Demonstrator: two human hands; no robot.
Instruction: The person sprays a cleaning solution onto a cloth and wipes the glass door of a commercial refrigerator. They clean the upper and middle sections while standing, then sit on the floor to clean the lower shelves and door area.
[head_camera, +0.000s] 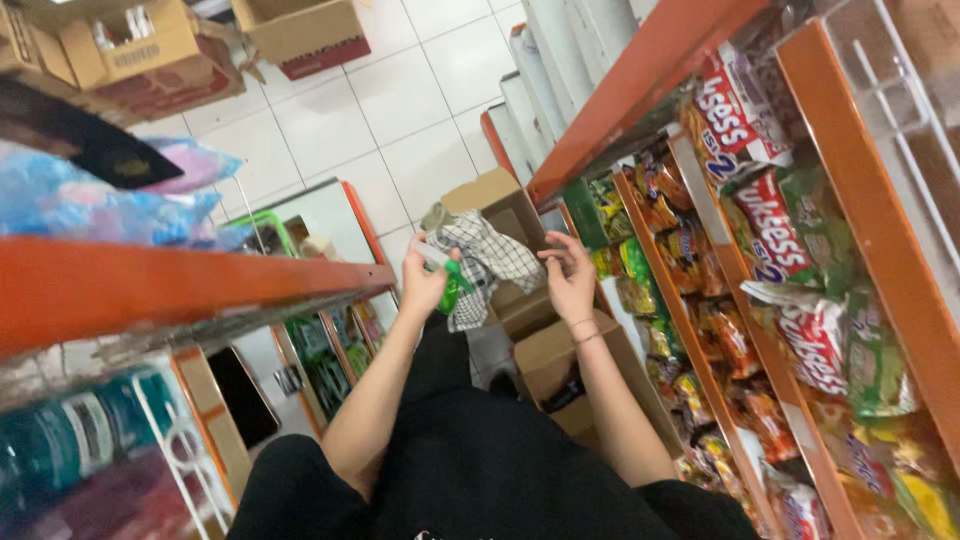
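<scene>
My left hand (424, 281) is closed around a green bottle (455, 285) together with a black-and-white checked cloth (487, 262) that hangs down from it. My right hand (568, 277) is raised just to the right of the cloth, fingers apart and curled, holding nothing. Both hands are in the aisle between two orange shelf racks, above open cardboard boxes (545, 350) on the floor.
The right orange rack (650, 75) is packed with red, green and yellow snack packets (770, 235). The left orange shelf (150, 285) holds blue bags above and bottles below. More cardboard boxes (300, 35) stand on the white tiled floor ahead.
</scene>
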